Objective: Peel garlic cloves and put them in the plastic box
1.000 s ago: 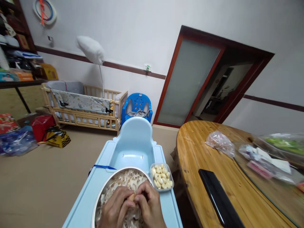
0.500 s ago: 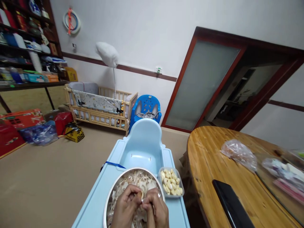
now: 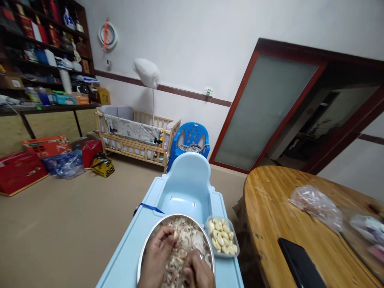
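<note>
A round metal basin (image 3: 149, 245) full of papery garlic skins (image 3: 187, 240) rests on a light blue high-chair tray (image 3: 126, 260) at the bottom centre. Over the basin, my left hand (image 3: 157, 256) pinches a small pale garlic clove between thumb and fingertips. Lower and to the right, my right hand (image 3: 198, 272) is curled with its fingers down in the skins; whether it holds anything is hidden. A clear plastic tub (image 3: 222, 241) of peeled garlic cloves sits just right of the basin.
A wooden table (image 3: 270, 216) stands to the right, with a black phone (image 3: 300, 266) and plastic bags (image 3: 316, 203). Beyond are a blue plastic chair (image 3: 190, 138), a wooden crib (image 3: 136, 136), shelves (image 3: 45, 60) at left, boxes and bags on the floor (image 3: 45, 160), and a doorway (image 3: 270, 108).
My hands, pressed together on one clove before, have parted: the left keeps the clove, the right has dropped into the skins. The view has swung left, pushing the table rightwards.
</note>
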A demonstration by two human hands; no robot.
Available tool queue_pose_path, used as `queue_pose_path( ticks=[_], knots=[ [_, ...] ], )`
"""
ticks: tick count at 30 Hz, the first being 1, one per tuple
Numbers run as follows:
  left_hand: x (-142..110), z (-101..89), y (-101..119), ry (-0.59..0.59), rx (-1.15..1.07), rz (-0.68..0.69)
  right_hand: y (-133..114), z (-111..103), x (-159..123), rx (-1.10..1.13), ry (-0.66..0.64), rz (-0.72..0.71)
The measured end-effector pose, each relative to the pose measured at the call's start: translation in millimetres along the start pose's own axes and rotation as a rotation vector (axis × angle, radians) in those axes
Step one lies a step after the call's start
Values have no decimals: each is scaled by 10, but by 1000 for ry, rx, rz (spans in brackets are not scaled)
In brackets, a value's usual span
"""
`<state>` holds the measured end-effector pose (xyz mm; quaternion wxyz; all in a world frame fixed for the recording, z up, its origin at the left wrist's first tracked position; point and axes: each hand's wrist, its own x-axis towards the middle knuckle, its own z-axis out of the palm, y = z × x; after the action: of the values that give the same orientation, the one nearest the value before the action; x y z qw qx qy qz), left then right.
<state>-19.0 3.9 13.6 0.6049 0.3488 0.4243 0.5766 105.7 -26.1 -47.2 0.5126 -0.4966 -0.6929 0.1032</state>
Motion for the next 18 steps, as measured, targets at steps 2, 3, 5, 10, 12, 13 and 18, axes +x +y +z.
queue_pose_path(
  ticks=[2,3,5,10,12,13,18],
  knots=[
    [12,-29,26,-74,93,47,-72,-39,62,43,14,61],
    [14,-36,28,-114,135,79,-121,-64,103,66,25,88],
    [11,-39,13,-184,212,148,-228,-118,195,114,52,118],
    [7,-33,-30,-243,350,279,-384,-235,384,260,31,123],
    [17,-45,-30,-242,379,329,-387,-261,420,272,14,119],
    [23,-53,-28,-245,390,353,-383,-272,433,272,5,119],
    [57,-92,-30,-303,412,409,-363,-324,472,245,-69,105]
  ],
)
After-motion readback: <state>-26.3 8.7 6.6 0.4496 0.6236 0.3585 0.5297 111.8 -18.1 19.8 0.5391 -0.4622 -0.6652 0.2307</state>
